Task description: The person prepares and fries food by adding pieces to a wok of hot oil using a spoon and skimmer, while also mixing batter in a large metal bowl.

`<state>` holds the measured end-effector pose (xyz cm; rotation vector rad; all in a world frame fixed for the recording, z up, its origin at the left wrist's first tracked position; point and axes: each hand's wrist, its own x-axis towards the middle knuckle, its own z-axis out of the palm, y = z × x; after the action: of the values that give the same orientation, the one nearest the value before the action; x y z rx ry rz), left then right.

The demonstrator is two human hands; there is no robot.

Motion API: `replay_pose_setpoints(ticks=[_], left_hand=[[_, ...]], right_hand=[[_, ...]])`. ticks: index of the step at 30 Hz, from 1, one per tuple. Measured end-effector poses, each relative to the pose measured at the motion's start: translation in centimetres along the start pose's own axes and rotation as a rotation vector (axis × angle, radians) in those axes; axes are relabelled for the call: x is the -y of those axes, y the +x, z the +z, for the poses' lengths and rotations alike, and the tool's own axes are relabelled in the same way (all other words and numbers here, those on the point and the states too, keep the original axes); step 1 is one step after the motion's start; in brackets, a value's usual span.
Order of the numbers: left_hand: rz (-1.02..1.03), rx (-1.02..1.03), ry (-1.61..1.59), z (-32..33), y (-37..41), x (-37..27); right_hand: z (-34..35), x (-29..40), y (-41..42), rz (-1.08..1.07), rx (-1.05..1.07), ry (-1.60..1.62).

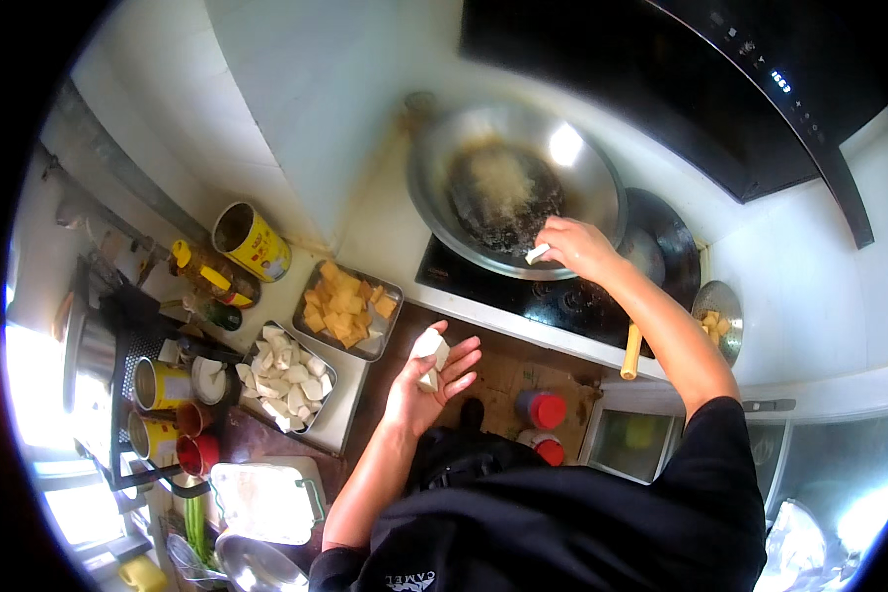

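My right hand (579,250) pinches a white root-vegetable chunk (538,254) over the near rim of a large steel wok (588,181). Dark, bubbling oil (499,185) with pale foam fills the wok's bottom. In my left hand (413,399), palm up before my body, are white chunks (433,349) of the same kind. To its left, a metal tray (331,370) holds many such pieces. Just behind that stands a second metal tray (376,349) of orange-yellow chunks (342,305).
A dark pan (681,229) with a wooden handle (631,354) sits right of the wok on the black cooktop (451,272). At far right is a perforated strainer (732,329) holding yellow chunks. An oil bottle (218,275) and yellow can (255,240) stand left. The range hood (636,81) overhangs.
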<state>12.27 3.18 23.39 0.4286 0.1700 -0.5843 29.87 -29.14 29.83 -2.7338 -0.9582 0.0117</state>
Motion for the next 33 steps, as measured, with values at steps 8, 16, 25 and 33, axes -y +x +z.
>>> replay_pose_setpoints(ticks=[8,16,25,33], left_hand=[[0.022,0.045,0.153,1.1,-1.2,-0.3],[-0.064,0.051,0.125,0.8,-0.1,0.8],[-0.175,0.126,-0.014,2.0,0.2,1.6],[-0.201,0.123,0.112,2.0,0.1,1.2]], right_hand=[[3.5,-3.1,1.3,0.041,0.217,-0.21],[0.9,17.3,-1.6,-0.379,-0.259,0.156],[1.6,17.4,-5.2,-0.475,-0.352,0.055],[1.0,15.9,-5.7,-0.406,-0.303,0.251]])
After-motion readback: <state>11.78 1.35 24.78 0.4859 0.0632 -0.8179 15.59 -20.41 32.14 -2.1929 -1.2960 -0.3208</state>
